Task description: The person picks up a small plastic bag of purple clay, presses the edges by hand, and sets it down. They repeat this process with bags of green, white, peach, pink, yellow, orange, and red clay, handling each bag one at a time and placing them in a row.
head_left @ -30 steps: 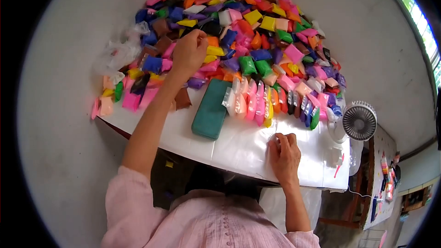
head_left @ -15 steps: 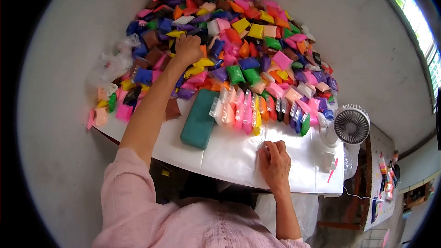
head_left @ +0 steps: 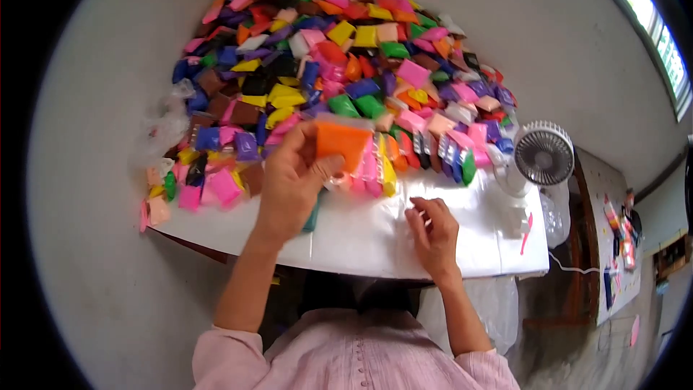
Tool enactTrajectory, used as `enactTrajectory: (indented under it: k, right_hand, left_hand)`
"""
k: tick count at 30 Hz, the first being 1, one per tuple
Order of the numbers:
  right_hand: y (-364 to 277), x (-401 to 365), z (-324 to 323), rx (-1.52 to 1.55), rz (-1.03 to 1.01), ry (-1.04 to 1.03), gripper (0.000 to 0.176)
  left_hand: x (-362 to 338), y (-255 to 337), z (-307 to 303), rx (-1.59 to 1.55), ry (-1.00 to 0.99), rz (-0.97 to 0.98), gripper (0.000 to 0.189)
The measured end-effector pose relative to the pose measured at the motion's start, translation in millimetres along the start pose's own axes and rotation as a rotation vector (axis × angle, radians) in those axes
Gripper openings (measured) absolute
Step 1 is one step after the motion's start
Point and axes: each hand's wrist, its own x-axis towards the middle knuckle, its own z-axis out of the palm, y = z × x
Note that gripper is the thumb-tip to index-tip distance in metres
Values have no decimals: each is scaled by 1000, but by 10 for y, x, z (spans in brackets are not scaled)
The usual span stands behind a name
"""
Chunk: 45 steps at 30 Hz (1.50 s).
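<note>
My left hand pinches an orange packet, a small clear plastic bag with soft-looking orange contents, raised above the table. Behind it stands a row of packets in pink, yellow, orange, red, dark and green, partly covered by the hand and the orange packet. Below the left hand, a strip of a teal case shows; the rest is hidden. My right hand hovers over or rests on the white tabletop near its front edge, fingers loosely bent and apart, holding nothing.
A big heap of coloured packets covers the back of the white table against the wall. Crumpled clear plastic lies at its left. A white fan stands at the right end, with a cable running to a side table.
My left hand has come back from the heap towards me and now holds up the orange packet. My right hand stays near the same spot. The camera view has shifted slightly.
</note>
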Motion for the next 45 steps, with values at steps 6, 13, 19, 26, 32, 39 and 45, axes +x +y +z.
enactTrajectory:
  k: [6, 13, 19, 26, 32, 39, 45]
  right_hand:
    - [-200, 22, -253, 498, 35, -20, 34]
    - [-200, -61, -244, 711, 128, 21, 12]
    - [-98, -136, -208, 835, 433, -3, 17]
    - [-266, -206, -177, 212, 187, 12, 25]
    - [-87, -146, -77, 461, 361, 105, 28]
    - [-3, -165, -82, 440, 274, 69, 27]
    - [-57, -92, -106, 466, 298, -2, 25]
  left_hand:
    - [-498, -378, 415, -208, -132, -173, 27]
    - [-678, -587, 751, -175, -148, -233, 22]
    - [-785, -824, 759, 67, -170, -210, 21]
    - [-743, -968, 749, 1117, -11, 597, 28]
    - [-740, -983, 725, 1014, -39, 621, 42]
    - [-690, -787, 626, -16, -136, -359, 26]
    - [-712, -945, 585, -24, -173, -344, 19]
